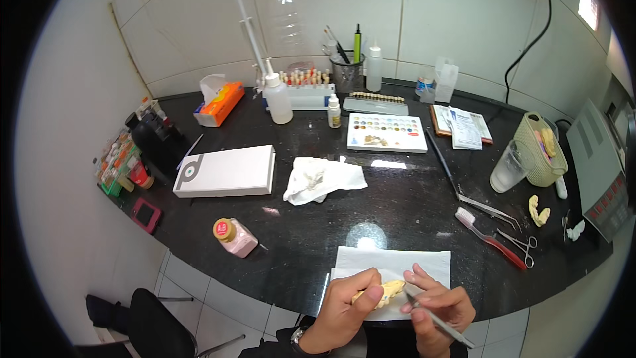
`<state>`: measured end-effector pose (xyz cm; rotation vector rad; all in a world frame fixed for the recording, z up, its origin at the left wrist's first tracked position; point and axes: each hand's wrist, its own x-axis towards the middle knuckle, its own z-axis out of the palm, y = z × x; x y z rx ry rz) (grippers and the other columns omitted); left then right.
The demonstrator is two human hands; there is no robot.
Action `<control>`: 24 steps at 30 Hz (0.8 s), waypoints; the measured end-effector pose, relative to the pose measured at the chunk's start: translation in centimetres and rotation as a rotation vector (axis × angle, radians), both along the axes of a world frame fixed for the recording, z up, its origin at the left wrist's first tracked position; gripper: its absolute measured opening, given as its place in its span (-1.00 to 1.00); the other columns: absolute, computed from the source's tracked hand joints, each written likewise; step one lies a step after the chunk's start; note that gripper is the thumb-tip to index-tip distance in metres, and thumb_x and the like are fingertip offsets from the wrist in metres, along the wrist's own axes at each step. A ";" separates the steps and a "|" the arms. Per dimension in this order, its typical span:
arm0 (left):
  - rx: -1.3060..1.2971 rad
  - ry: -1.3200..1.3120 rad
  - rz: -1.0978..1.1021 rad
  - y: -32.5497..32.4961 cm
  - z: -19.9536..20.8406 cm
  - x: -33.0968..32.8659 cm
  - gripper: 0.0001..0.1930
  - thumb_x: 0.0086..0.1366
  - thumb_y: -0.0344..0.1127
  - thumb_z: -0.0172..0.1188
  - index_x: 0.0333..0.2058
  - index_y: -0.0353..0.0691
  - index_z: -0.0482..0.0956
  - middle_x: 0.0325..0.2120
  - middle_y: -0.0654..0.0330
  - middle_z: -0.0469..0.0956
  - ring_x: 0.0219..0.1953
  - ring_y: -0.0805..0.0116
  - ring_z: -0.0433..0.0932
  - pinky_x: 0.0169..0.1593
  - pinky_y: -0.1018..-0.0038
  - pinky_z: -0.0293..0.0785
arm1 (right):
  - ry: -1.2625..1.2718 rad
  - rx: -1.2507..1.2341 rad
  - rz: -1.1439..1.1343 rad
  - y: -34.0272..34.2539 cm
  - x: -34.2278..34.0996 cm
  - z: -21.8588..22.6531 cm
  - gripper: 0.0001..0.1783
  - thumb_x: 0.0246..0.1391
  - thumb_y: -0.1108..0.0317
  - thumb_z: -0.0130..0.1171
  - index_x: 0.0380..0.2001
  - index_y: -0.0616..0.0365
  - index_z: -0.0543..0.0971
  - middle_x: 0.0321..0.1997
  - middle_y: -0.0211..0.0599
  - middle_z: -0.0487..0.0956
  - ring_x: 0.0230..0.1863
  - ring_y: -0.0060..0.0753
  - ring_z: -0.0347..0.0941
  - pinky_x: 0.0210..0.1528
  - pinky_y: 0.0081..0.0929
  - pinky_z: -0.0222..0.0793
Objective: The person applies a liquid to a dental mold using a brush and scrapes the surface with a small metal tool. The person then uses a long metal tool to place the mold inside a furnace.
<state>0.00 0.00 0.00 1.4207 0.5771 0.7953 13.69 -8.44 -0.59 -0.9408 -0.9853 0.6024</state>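
Left hand clenched around a yellowish dental cast, held at the near edge of the black counter, above a white paper towel. Right hand pinches a thin metal instrument, tip close to the cast. Farther right: red-handled toothbrush, scissors. Left: small pink jar, white box.

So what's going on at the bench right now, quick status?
Left hand grips yellowish dental cast. Right hand holds thin metal tool, tip at the cast. White paper towel beneath; nothing obstructing.
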 end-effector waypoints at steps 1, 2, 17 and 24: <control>-0.002 0.016 -0.002 0.1 0.3 -0.3 -0.57 0.34 0.00 -0.07 -0.53 -0.26 0.31 -0.68 0.31 0.24 -0.58 0.57 0.17 -0.51 0.57 0.10 | -0.036 0.000 0.027 0.0 -0.3 0.3 -0.79 -0.06 0.51 0.24 -0.29 0.19 0.52 -0.37 -0.11 0.64 -0.08 0.16 0.50 0.22 0.27 0.00; -0.004 0.032 -0.005 0.2 0.5 -0.6 -0.57 0.34 0.00 -0.07 -0.54 -0.26 0.32 -0.69 0.31 0.23 -0.59 0.58 0.16 -0.51 0.57 0.09 | -0.072 0.000 0.054 0.0 -0.6 0.5 -0.82 -0.07 0.56 0.23 -0.32 0.21 0.52 -0.37 -0.08 0.64 -0.10 0.15 0.51 0.21 0.26 0.06; -0.013 0.041 0.035 -0.1 -0.2 0.2 -0.53 0.33 0.04 -0.16 -0.58 -0.24 0.29 -0.64 0.29 0.32 -0.58 0.61 0.22 -0.51 0.63 0.08 | -0.123 0.082 0.122 -0.2 -0.4 1.2 -0.90 -0.04 0.60 0.20 -0.41 0.37 0.50 -0.21 0.19 0.55 0.05 0.14 0.41 0.04 -0.22 0.35; -0.116 0.027 0.026 -0.1 -0.3 0.2 -0.55 0.35 -0.01 -0.16 -0.55 -0.28 0.31 -0.67 0.29 0.28 -0.58 0.60 0.23 -0.52 0.60 0.14 | -0.153 0.103 0.141 0.4 -0.1 1.6 -0.90 -0.04 0.61 0.20 -0.41 0.42 0.51 -0.33 0.01 0.58 -0.03 0.03 0.46 0.07 -0.11 0.32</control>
